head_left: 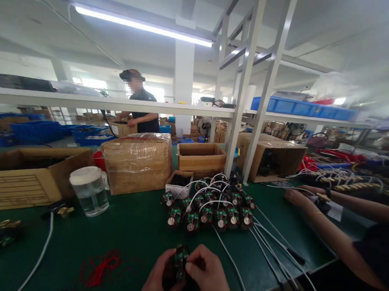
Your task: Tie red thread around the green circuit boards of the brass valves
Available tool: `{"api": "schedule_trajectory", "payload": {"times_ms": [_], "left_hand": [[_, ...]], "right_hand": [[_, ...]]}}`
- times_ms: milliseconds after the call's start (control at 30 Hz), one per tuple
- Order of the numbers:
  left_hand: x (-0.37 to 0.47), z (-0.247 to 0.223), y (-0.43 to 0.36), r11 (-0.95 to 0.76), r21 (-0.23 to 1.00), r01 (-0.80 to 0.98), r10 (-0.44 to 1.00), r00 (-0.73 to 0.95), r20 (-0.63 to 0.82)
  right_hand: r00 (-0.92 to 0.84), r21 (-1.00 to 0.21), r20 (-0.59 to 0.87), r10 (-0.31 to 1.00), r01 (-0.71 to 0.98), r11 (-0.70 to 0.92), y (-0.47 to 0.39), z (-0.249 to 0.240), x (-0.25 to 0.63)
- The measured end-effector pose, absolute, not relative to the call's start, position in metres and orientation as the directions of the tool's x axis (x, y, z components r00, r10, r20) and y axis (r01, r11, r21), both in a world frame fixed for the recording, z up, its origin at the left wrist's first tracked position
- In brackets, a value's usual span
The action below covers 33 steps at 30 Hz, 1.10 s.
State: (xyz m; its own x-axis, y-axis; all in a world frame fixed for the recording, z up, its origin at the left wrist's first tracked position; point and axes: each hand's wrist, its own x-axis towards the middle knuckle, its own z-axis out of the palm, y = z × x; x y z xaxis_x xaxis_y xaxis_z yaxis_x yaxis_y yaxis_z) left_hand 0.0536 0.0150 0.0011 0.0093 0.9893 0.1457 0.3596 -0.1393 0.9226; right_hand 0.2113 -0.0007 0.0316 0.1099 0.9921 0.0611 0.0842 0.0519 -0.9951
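A small black unit with a green circuit board (pixel 181 258) is held low in front of me. My left hand (pixel 159 278) wraps around it from the left, with the thumb below. At its right edge, the thumb and forefinger of my right hand (pixel 208 273) are pinched together against the board; anything thin between them is hidden. Just beyond stand rows of similar board units (pixel 221 218) with round metal parts and white cables (pixel 208 190). A bundle of red wires (pixel 103 267) lies on the green table (pixel 136 230) to the left of my hands.
A lidded clear water jug (pixel 89 191) stands left, near an open carton (pixel 24 179) and a taped carton (pixel 137 164). A small white basket (pixel 178 190) holds dark parts. At right, a co-worker's hands (pixel 298 198) handle a part. White posts (pixel 246 87) rise from the table.
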Motion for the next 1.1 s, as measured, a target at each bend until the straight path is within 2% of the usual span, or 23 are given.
{"api": "schedule_trajectory", "payload": {"times_ms": [167,333,500,600,700,833,933,1100], "left_hand": [[0.054,0.0,0.015,-0.108,0.932,0.345,0.993,-0.008,0.118],[0.054,-0.006,0.015,-0.097,0.942,0.322,0.994,-0.009,0.105],[0.055,-0.005,0.014,-0.104,0.942,0.319,0.993,-0.025,0.118],[0.055,-0.003,0.013,-0.113,0.947,0.301,0.992,-0.026,0.127],[0.055,0.0,0.011,-0.114,0.948,0.298,0.991,-0.028,0.128],[0.056,0.005,0.008,-0.116,0.946,0.304,0.99,-0.035,0.133],[0.057,0.006,0.007,-0.124,0.945,0.302,0.989,-0.04,0.142],[0.057,0.001,0.006,-0.148,0.944,0.295,0.982,-0.068,0.175]], "right_hand": [[0.008,-0.942,0.065,0.998,0.33,0.059,0.004,0.064,0.225],[-0.222,-0.792,0.075,0.972,0.58,0.193,0.018,0.087,0.236],[-0.394,-0.736,0.034,0.918,0.612,0.29,0.036,0.099,0.24],[-0.362,-0.73,0.029,0.932,0.629,0.267,0.035,0.097,0.24],[-0.234,-0.739,0.058,0.971,0.643,0.199,0.022,0.089,0.237],[-0.055,-0.82,0.078,0.995,0.564,0.095,0.003,0.079,0.228],[0.014,-0.845,0.073,0.997,0.531,0.055,-0.003,0.071,0.223],[0.008,-0.828,0.162,0.987,0.546,0.132,-0.006,0.04,0.226]]}}
